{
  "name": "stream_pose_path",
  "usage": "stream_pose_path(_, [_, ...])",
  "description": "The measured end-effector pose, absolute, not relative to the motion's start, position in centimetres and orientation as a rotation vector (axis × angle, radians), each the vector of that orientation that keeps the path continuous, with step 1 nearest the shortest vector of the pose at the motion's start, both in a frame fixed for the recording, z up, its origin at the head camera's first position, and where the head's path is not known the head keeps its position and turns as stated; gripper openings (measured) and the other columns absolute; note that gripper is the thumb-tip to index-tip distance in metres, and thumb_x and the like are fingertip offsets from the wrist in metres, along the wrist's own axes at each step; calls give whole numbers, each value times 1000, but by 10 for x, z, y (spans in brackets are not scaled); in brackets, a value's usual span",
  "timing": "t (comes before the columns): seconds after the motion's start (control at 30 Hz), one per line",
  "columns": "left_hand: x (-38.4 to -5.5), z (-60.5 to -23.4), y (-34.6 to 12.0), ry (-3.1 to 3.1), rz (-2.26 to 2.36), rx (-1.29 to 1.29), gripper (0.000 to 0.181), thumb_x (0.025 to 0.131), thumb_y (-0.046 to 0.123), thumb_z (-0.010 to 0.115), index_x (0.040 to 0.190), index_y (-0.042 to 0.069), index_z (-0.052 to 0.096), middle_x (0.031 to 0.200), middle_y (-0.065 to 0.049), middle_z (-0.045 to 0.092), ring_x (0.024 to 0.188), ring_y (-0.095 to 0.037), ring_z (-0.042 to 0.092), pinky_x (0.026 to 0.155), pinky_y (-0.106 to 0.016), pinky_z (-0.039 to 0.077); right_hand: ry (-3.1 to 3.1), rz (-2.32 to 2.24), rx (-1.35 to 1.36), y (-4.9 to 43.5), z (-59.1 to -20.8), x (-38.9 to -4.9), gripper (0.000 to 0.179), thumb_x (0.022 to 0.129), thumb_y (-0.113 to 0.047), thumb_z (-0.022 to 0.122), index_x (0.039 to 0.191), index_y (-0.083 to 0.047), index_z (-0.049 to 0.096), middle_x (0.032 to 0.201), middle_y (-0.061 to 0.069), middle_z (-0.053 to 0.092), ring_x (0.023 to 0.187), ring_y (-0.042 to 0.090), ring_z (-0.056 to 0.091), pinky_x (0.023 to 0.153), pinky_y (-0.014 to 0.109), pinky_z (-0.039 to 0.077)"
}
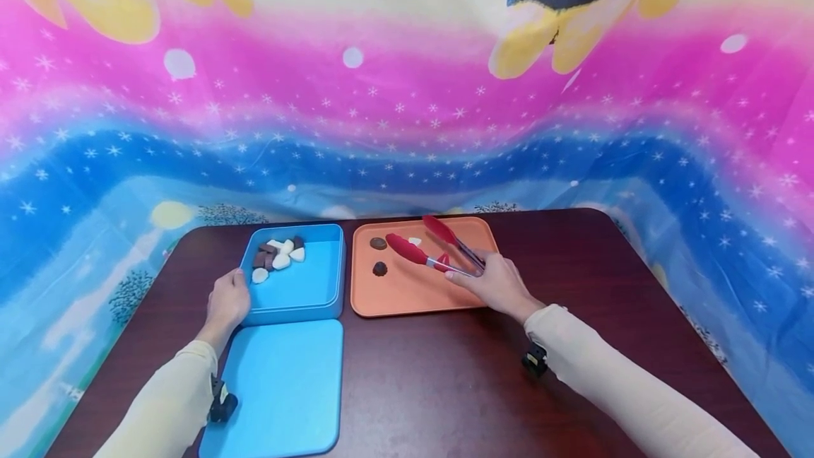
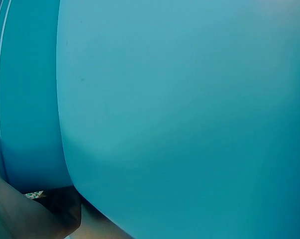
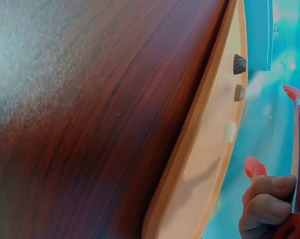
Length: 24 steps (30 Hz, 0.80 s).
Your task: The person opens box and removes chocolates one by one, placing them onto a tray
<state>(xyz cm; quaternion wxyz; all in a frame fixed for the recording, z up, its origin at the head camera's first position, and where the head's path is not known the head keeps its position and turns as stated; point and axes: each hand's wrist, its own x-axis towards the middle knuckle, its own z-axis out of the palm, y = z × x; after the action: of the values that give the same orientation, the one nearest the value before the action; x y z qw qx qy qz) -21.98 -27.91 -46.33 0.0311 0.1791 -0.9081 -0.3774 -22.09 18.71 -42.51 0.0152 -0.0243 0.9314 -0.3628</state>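
My left hand point(image 1: 227, 300) grips the left wall of a blue box point(image 1: 314, 288), its thumb at the rim. Brown and white chocolates point(image 1: 281, 261) lie grouped in the box's back left part. My right hand point(image 1: 502, 283) holds metal tongs point(image 1: 408, 249) with red tips, spread apart above an orange tray point(image 1: 407, 295). On that tray lie a dark ridged chocolate point(image 1: 379, 269), a brown oval chocolate point(image 1: 378, 243) and a white piece point(image 3: 230, 131). Seen from the head, the white piece shows between the tong tips, which hold nothing.
A flat blue lid point(image 1: 280, 387) lies in front of the box, close to my left forearm. Box and tray stand side by side on a dark wooden table point(image 1: 432, 380). A printed cloth point(image 1: 407, 126) hangs behind and around the table.
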Motion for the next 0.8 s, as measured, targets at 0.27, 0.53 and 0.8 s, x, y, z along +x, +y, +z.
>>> stream_pose_path(0.27, [-219,-463,-280,-2796,-1161,546,48,110,37,14,80,7,38,70,-6,32,63,-22,35,66,-36,31,2907,-1095,-81,177,-421,-216,77,77,-66,77,131,-14,60,82,6,60,71,21,54,59,32,45])
stream_pose_path(0.53, [-217,-462,-279,-2800,-1154,542,47,111,35,15,80,7,37,70,-6,31,62,-22,34,65,-36,30,2905,-1116,-89,167,-418,-212,77,76,-63,80,131,-13,57,85,6,61,70,21,55,58,32,46])
stream_pose_path(0.8, [-218,-462,-279,-2803,-1152,541,46,111,34,15,81,7,38,71,-6,32,63,-22,35,66,-36,30,2918,-1127,-172,157,-412,-209,76,77,-61,81,131,-13,58,73,3,56,60,18,50,54,32,42])
